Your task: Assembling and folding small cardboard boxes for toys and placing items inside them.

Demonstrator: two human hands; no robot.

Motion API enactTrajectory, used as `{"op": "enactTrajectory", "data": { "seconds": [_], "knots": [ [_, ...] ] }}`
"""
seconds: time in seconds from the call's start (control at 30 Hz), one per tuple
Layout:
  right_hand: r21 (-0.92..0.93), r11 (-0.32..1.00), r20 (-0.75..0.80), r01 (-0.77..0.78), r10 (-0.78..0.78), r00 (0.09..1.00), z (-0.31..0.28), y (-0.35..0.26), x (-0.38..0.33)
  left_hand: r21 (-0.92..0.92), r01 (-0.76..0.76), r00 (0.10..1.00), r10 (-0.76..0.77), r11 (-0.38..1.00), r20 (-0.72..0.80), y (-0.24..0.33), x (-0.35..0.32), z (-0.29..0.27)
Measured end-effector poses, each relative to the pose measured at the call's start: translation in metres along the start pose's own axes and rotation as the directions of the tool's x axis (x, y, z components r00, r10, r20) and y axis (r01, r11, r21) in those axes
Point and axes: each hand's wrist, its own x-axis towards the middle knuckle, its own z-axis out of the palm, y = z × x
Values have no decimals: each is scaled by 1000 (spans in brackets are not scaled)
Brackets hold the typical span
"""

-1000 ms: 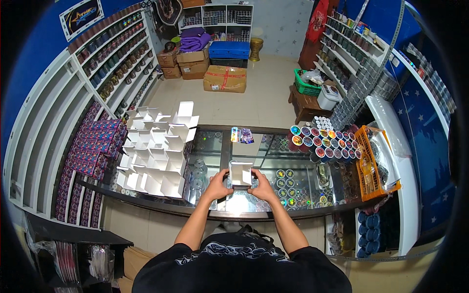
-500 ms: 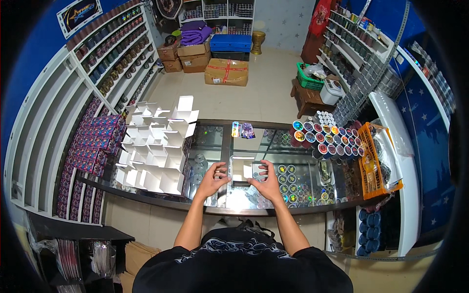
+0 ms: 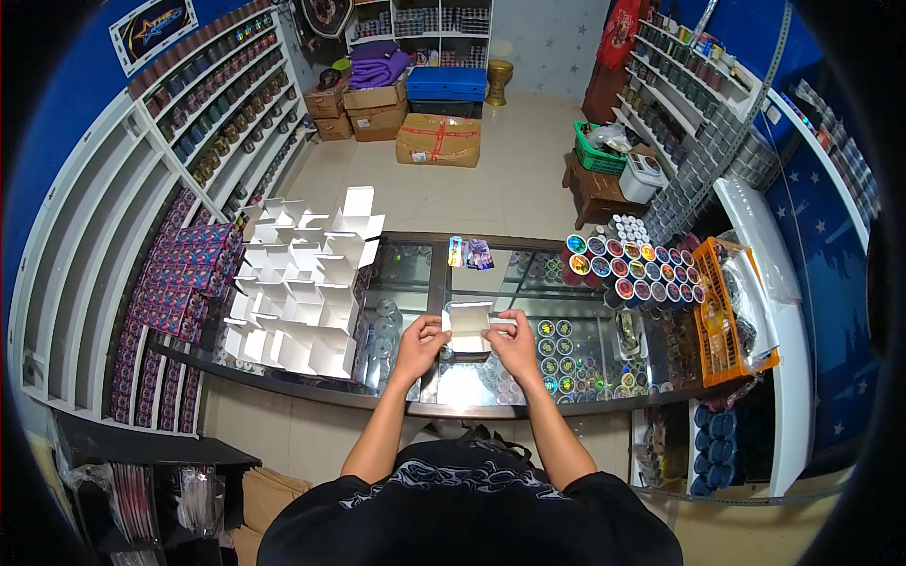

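Note:
A small cardboard box [image 3: 469, 330], white inside with its top flap up, stands on the glass counter [image 3: 415, 316] in front of me. My left hand [image 3: 421, 347] grips its left side, thumb at the rim and fingers curled. On the opposite side, my right hand [image 3: 512, 344] pinches the right edge between thumb and fingers. The box's outer faces are mostly hidden. Just beyond it lie several small colourful cards [image 3: 471, 253]. To the left, rows of open white-lined boxes [image 3: 311, 321] stand packed together with their flaps up.
Round jars with colourful lids [image 3: 634, 267] are grouped at the counter's right, beside an orange crate [image 3: 719, 311]. Patterned closed boxes [image 3: 189, 274] are stacked at far left. Round-lidded containers [image 3: 555, 349] show under the glass. A taped carton [image 3: 438, 140] sits on the floor beyond.
Both hands have closed in on the box from its two sides. The right side flap, which stuck out toward my right hand, is now held in at the edge.

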Motion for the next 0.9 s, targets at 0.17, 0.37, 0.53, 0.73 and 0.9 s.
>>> {"op": "enactTrajectory", "data": {
  "seconds": [0.17, 0.37, 0.53, 0.73, 0.9],
  "knots": [
    [210, 965, 161, -159, 127, 979, -21, 11, 6, -26, 6, 1000, -6, 1000, 8, -11, 2, -8],
    [348, 904, 138, -247, 212, 968, -23, 9, 1, -36, 18, 1000, -18, 999, 2, -14, 2, -12],
    [320, 928, 77, -193, 177, 981, -26, 13, -1, -38, 24, 999, -25, 999, -28, -16, 0, -11],
    [229, 958, 71, -175, 162, 984, -19, 1, 2, -41, 41, 999, -40, 998, 23, -13, -3, -8],
    [47, 994, 27, -98, 97, 995, -14, -1, 7, -43, -6, 1000, 7, 999, 29, -1, -9, 0]
  ]
}}
